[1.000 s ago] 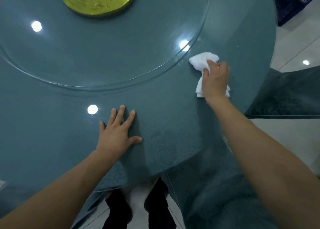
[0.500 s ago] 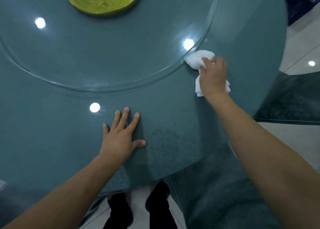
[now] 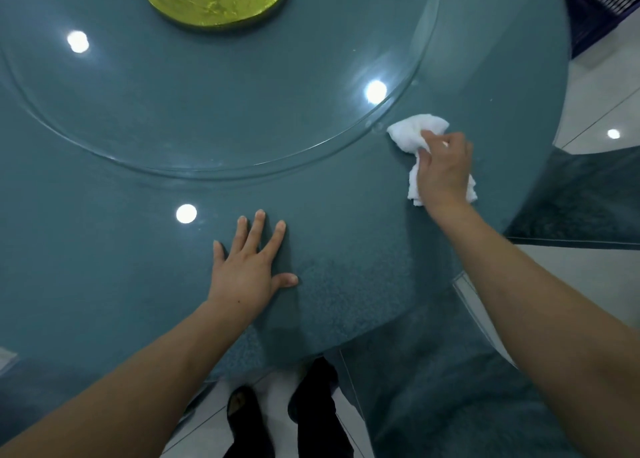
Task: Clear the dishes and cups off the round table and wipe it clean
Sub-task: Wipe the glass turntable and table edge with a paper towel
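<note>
Right hand (image 3: 445,170) grips the bunched white cloth (image 3: 415,133) on the table (image 3: 346,249), just beside the glass turntable (image 3: 242,111) rim. Left hand (image 3: 247,267) lies flat, fingers spread, bracing. No dishes visible. Risk: cloth snagging the rim, leaving streaks there.

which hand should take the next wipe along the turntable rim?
Right. The right hand already grips the white cloth beside the glass turntable rim; the left hand lies flat on the table.
</note>
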